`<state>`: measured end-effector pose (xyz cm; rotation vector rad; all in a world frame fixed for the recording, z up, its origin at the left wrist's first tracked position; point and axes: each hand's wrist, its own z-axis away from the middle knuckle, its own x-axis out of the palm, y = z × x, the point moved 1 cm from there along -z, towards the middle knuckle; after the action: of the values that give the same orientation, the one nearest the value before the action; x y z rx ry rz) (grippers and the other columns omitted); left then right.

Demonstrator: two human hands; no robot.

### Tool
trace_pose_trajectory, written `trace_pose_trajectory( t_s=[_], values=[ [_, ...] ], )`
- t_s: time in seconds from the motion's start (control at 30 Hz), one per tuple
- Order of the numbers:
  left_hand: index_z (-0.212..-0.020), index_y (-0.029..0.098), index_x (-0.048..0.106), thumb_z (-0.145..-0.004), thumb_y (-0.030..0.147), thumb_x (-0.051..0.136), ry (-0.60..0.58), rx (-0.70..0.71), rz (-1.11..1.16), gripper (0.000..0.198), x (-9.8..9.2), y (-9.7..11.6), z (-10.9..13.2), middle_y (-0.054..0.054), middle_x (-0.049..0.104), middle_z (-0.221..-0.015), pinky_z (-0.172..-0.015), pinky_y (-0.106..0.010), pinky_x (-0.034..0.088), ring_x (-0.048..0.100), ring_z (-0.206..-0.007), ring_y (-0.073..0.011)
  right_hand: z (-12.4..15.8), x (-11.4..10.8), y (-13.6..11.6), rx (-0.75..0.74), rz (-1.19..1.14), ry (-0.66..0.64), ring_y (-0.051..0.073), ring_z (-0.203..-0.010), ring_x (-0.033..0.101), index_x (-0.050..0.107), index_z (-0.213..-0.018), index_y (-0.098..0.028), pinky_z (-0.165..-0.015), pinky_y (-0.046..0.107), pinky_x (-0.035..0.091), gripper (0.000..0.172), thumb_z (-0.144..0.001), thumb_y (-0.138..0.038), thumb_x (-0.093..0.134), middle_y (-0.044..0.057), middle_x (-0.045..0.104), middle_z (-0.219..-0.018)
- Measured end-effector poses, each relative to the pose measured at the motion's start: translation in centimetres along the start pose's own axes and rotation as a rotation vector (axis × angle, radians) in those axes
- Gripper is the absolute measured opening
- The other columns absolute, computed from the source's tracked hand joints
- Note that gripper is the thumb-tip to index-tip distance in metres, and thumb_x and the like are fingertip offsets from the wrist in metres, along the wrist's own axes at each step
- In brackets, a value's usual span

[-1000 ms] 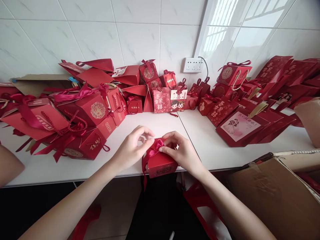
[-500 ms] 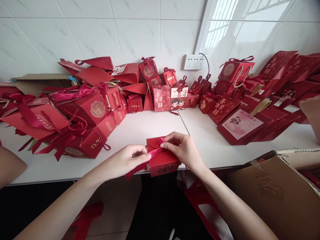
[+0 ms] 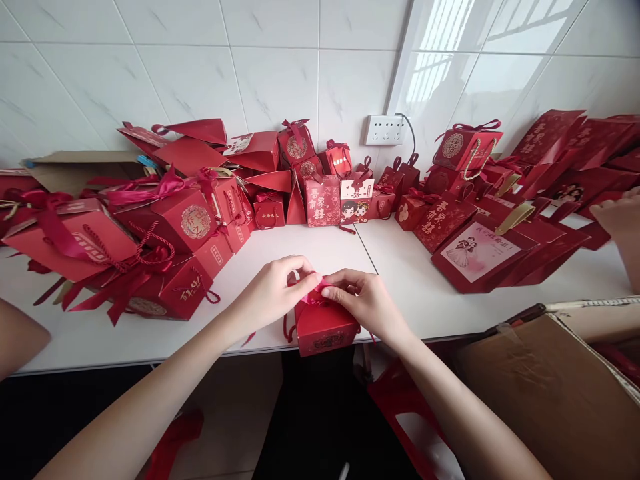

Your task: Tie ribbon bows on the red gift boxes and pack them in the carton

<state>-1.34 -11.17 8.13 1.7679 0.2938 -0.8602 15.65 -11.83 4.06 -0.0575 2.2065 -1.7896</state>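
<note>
A small red gift box with a dark printed emblem sits at the front edge of the white table, directly before me. Across its top runs a pinkish-red ribbon. My left hand pinches the ribbon above the box's left side, thumb and fingers together. From the right, my right hand pinches the ribbon near the middle of the lid. The fingertips of both hands almost meet there, and they hide part of the ribbon. A twisted red cord handle hangs at the box's left side.
Red gift boxes are heaped on the left. More boxes and bags stand on the right and along the tiled wall, below a power strip. A cardboard box is at the lower right. Another person's hand shows at the right edge.
My left hand has moved up and right, bringing its ribbon end from beyond the box's left side to the middle of the lid. My right hand stays nearly in place.
</note>
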Motion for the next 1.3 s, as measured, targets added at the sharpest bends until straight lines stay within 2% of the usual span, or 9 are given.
trace_pose_trajectory(
  t_s=[0.13,0.37,0.57,0.7,0.8,0.9,1.0,1.13,1.3],
  values=[
    [-0.071,0.018,0.054,-0.087,0.039,0.045,-0.008,-0.013,-0.01,0.029,-0.3,-0.3,0.2,0.003,0.053,-0.066,-0.06,-0.024,0.038,0.05,-0.063,-0.0116,0.0,-0.2,0.1,-0.025,0.047,-0.03,0.015,-0.074,0.064,0.068,-0.086,-0.017,-0.068,0.024,0.047,0.016,-0.082,-0.031,0.062,0.003,0.072,-0.086],
    [-0.071,0.017,0.056,-0.086,0.036,0.047,0.023,0.008,-0.014,0.026,-0.5,-0.5,0.4,0.003,0.057,-0.068,-0.061,-0.023,0.04,0.052,-0.063,-0.0108,0.3,-0.1,-0.1,-0.117,0.118,-0.015,0.014,-0.074,0.061,0.069,-0.083,-0.016,-0.067,0.023,0.044,0.021,-0.089,-0.027,0.052,0.002,0.07,-0.081],
    [-0.072,0.018,0.059,-0.087,0.034,0.047,-0.006,0.04,-0.036,0.025,-0.6,-0.1,0.4,0.003,0.059,-0.07,-0.06,-0.022,0.04,0.053,-0.064,-0.0107,0.0,0.3,0.1,-0.162,0.218,0.0,0.014,-0.077,0.06,0.072,-0.088,-0.021,-0.069,0.024,0.044,0.016,-0.086,-0.019,0.056,0.002,0.067,-0.083],
    [-0.073,0.019,0.06,-0.088,0.036,0.046,-0.029,0.012,-0.062,0.026,-0.8,-0.1,0.5,0.003,0.06,-0.071,-0.06,-0.022,0.04,0.055,-0.064,-0.0109,0.1,0.4,0.0,-0.156,0.245,0.034,0.013,-0.073,0.06,0.068,-0.085,-0.019,-0.068,0.024,0.044,0.012,-0.085,-0.019,0.056,0.002,0.067,-0.086],
    [-0.085,0.022,0.059,-0.085,0.044,0.05,-0.042,-0.034,-0.113,0.024,-1.2,-0.1,0.9,0.002,0.063,-0.077,-0.064,-0.023,0.044,0.059,-0.071,-0.0135,0.2,0.4,-0.2,-0.142,0.231,0.028,0.012,-0.068,0.06,0.065,-0.084,-0.018,-0.065,0.023,0.044,0.012,-0.086,-0.021,0.054,0.001,0.068,-0.081],
    [-0.1,0.025,0.054,-0.078,0.044,0.059,-0.101,-0.058,-0.284,0.029,-1.9,0.1,1.6,0.001,0.064,-0.09,-0.066,-0.024,0.045,0.062,-0.081,-0.0174,0.3,0.4,-0.3,-0.143,0.215,0.009,0.012,-0.068,0.061,0.065,-0.085,-0.018,-0.064,0.023,0.044,0.013,-0.086,-0.021,0.052,0.0,0.07,-0.078],
    [-0.101,0.027,0.05,-0.077,0.032,0.058,-0.145,-0.009,-0.477,0.025,-2.4,0.4,2.3,0.001,0.061,-0.099,-0.056,-0.023,0.042,0.06,-0.067,-0.0144,0.2,0.5,-0.3,-0.144,0.219,0.022,0.013,-0.071,0.063,0.068,-0.09,-0.019,-0.066,0.023,0.045,0.015,-0.084,-0.018,0.053,0.0,0.072,-0.084],
    [-0.093,0.024,0.054,-0.087,0.025,0.043,-0.128,0.102,-0.651,0.013,-2.5,0.7,3.0,0.0,0.056,-0.096,-0.048,-0.024,0.035,0.051,-0.05,-0.0092,0.2,0.7,-0.2,-0.122,0.208,0.052,0.013,-0.071,0.064,0.069,-0.091,-0.02,-0.065,0.023,0.045,0.016,-0.083,-0.019,0.056,0.0,0.073,-0.085],
    [-0.086,0.02,0.063,-0.091,0.028,0.039,-0.124,0.213,-0.599,0.026,-2.6,1.7,3.0,-0.002,0.057,-0.094,-0.059,-0.025,0.041,0.058,-0.064,-0.0122,0.3,0.8,-0.3,-0.134,0.222,0.054,0.012,-0.068,0.061,0.069,-0.083,-0.02,-0.065,0.022,0.045,0.013,-0.084,-0.019,0.056,-0.001,0.072,-0.08]
  ],
)
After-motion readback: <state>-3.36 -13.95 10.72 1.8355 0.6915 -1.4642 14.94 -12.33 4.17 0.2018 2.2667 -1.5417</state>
